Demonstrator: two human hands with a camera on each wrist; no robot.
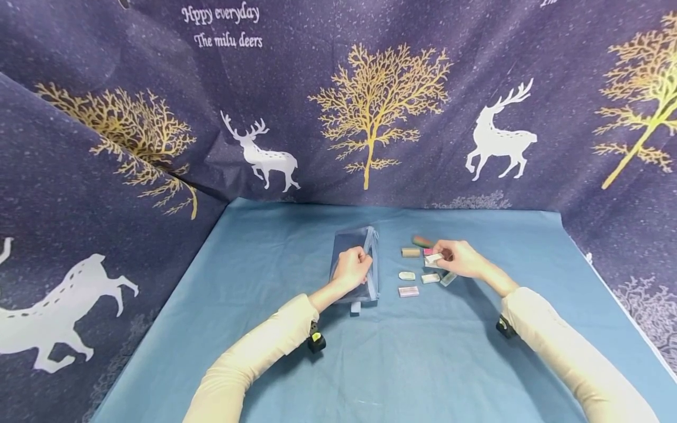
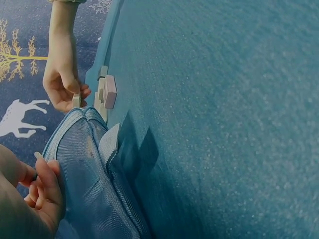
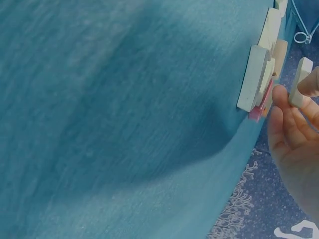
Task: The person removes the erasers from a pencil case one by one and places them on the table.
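A blue mesh zippered pouch (image 1: 342,241) lies left of the erasers, its opening edge toward them. My left hand (image 1: 352,266) pinches the pouch near its zipper edge; in the left wrist view its fingers (image 2: 47,186) are bent at the mesh side. Between the thumb and fingers of my right hand (image 1: 461,259) is a small white eraser (image 3: 300,82), lifted above the other erasers. Below and beside that hand lie a white eraser (image 1: 431,278), a grey-green eraser (image 1: 448,278) and a pink one (image 1: 427,251), partly hidden.
Near the pouch lie a tan eraser (image 1: 410,252), a rounded pale eraser (image 1: 406,275) and a pinkish-white eraser (image 1: 408,291). A green and orange piece (image 1: 422,241) lies behind. Blue cloth (image 1: 391,364) covers the table; a patterned curtain (image 1: 423,176) hangs at the back.
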